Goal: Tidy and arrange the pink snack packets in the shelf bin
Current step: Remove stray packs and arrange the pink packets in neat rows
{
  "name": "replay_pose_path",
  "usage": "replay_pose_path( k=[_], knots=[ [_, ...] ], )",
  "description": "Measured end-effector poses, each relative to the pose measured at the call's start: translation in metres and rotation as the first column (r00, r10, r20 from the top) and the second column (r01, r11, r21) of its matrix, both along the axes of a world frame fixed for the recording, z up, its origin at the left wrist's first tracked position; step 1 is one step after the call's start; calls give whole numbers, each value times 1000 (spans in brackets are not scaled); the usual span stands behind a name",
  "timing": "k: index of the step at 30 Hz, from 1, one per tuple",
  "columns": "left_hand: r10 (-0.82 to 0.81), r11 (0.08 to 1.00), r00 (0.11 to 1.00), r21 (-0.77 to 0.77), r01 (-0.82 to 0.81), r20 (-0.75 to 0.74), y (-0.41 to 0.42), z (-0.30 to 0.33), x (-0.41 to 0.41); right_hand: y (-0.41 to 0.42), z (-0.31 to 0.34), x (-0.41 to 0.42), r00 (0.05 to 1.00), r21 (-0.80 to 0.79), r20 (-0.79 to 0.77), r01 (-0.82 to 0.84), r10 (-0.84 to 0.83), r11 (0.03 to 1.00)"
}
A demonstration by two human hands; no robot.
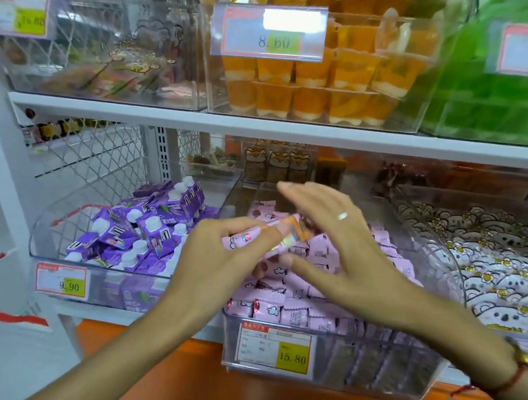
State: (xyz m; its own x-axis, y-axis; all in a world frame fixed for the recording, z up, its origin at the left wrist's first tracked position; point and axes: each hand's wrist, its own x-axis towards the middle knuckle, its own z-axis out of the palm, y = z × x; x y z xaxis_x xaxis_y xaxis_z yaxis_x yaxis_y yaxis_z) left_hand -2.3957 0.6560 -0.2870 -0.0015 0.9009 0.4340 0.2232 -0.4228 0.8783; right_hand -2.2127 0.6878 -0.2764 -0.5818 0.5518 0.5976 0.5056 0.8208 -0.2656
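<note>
my left hand (216,255) pinches one packet (268,233) between thumb and fingertips, holding it level just above the pink pile. this one has an orange end, so it may be a stray; i cannot read the print to be sure. my right hand (333,244) is released, fingers straight and spread, palm facing left beside the packet's far end, thumb low near the heap; i cannot tell whether it touches the packet.

the pink packets (299,295) lie heaped in the clear bin (409,375) on the lower shelf (138,316), some flat, some tilted, a few riding up toward the right wall. the bin carries a price tag (275,347) on its front.

to do this step well, i judge i should first check whether the held packet belongs here. if it does, lay it flat with its long side matching the neighbours, and use the open right palm as a stop so the row squares up against it. press lightly; these look soft and crushable, and a hard push would slide the heap over the front lip. if it does not belong, set it aside before straightening.

the purple cartons (138,233) sit in the bin to the left and white packets (499,271) to the right; keep pink ones from spilling into either.
</note>
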Motion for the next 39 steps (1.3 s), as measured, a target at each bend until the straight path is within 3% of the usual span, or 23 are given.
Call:
replay_pose_path(
  k=[2,5,9,13,16,18,21,24,27,31,36,39],
  knots=[
    [51,999,996,2,-51,-74,0,-3,0,2,-3,-3,996,76,79,28,-34,997],
    [96,995,992,-3,-97,-86,-1,-4,1,5,-5,-3,994,103,72,75,-82,992],
    [165,985,980,60,-159,-113,-1,-3,0,7,-4,-2,984,-36,-86,156,-159,987],
    [216,974,972,94,-207,-97,1,-2,2,5,-7,-4,996,-318,-89,-29,0,948],
    [209,973,971,127,-194,-115,5,-5,-3,8,-7,-4,986,-331,-168,-51,-6,942],
    [239,964,952,160,-210,-191,7,-9,-8,16,-3,-4,963,-312,-259,-6,-79,950],
    [360,930,894,185,-318,-268,12,-17,-17,42,2,-1,873,-412,-391,117,-291,904],
    [371,928,847,116,-354,-381,15,-25,-24,75,5,0,798,-461,-371,285,-475,840],
    [309,942,849,18,-334,-427,17,-34,-27,109,2,-9,746,-561,-392,270,-539,782],
    [275,951,879,-25,-309,-390,20,-37,-28,146,-9,-24,728,-714,-279,279,-626,642],
    [284,949,889,-25,-314,-360,23,-41,-28,160,-20,-41,806,-575,-151,400,-573,714],
    [286,946,890,-40,-320,-354,24,-42,-28,164,-22,-44,870,-541,58,440,-490,717]
  ],
)
